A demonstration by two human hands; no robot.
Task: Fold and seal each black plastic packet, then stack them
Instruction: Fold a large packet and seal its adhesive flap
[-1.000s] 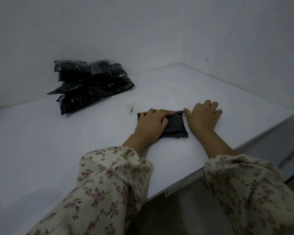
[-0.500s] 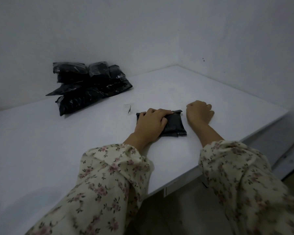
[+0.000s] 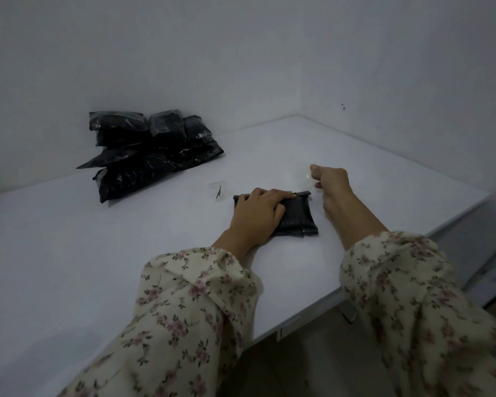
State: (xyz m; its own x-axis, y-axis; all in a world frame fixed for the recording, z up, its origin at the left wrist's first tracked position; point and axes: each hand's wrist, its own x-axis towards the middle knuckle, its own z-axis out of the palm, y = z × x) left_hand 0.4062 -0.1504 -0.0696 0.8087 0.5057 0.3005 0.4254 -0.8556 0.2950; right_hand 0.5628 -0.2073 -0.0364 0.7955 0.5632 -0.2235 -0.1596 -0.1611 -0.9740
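A black plastic packet (image 3: 298, 219) lies flat on the white table (image 3: 98, 253) in front of me, its top edge rolled over. My left hand (image 3: 258, 216) lies on the packet's left half, fingertips pressing the rolled edge down. My right hand (image 3: 331, 181) is raised just right of and beyond the packet, thumb and forefinger pinched on a small clear strip (image 3: 307, 177) that is hard to make out. A pile of several black packets (image 3: 149, 156) sits against the wall at the back left.
A small clear scrap with a dark mark (image 3: 218, 191) lies on the table just left of the packet. Walls close the table at the back and right. The table's front edge (image 3: 327, 308) runs diagonally below my right forearm.
My right hand left the packet's right end, closed, and moved up and away with a clear strip pinched in its fingers. My left hand has stayed pressed on the packet.
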